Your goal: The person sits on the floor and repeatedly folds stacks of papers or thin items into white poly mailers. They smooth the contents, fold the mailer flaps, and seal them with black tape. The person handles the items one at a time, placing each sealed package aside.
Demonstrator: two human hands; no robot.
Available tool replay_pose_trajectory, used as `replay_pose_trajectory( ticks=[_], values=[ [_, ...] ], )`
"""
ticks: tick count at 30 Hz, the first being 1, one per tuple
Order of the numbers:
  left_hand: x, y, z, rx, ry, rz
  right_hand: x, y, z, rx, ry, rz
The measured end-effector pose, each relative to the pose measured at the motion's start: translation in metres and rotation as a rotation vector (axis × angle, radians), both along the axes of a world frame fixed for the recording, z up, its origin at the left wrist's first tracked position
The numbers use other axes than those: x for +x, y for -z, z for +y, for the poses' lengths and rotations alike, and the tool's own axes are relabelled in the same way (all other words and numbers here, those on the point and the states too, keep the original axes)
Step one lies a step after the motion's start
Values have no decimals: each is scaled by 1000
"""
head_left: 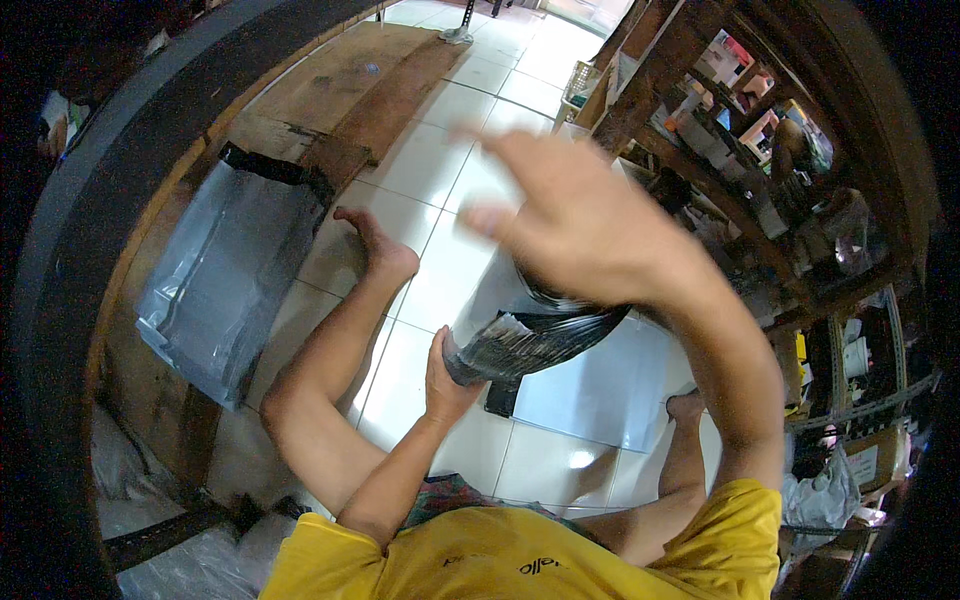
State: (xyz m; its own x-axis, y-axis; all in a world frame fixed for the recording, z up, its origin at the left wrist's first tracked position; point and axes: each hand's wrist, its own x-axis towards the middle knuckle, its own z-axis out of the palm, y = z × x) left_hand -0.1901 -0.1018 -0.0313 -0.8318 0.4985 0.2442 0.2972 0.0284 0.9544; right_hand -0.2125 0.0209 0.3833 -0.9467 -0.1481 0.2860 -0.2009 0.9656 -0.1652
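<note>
My left hand (447, 388) is closed around the near end of a shiny black plastic bundle (545, 340), gathered in folds and held above the floor. Raised over it, my right hand (570, 210) is blurred by motion, with thumb and forefinger apart and nothing seen between them. It covers part of the bundle's far end, where greyish see-through plastic (493, 295) also shows. Below the bundle, a flat pale blue-grey plastic sheet (600, 400) with a black strip at its left edge lies on the tiles.
Grey plastic sheets with black ends (225, 270) lie on a wooden board (340, 70) to the left. My bare legs are spread on the white tile floor (385, 375). Wooden shelving (740, 200) full of items stands at the right, near a white plastic bag (820, 500).
</note>
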Motion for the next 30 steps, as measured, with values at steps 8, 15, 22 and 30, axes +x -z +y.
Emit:
replay_pose_trajectory(
  ticks=[8,15,22,30],
  values=[
    [-5,-10,-1,-46,-8,22,17,-8,16,-124,109,-10],
    [-3,-21,-4,-56,-26,55,6,3,3,-62,19,-143],
    [-33,-27,-9,-56,139,-81,27,-24,53,-178,-310,-207],
    [-41,-33,-16,-70,160,-36,19,-24,40,-5,-318,-181]
  ],
)
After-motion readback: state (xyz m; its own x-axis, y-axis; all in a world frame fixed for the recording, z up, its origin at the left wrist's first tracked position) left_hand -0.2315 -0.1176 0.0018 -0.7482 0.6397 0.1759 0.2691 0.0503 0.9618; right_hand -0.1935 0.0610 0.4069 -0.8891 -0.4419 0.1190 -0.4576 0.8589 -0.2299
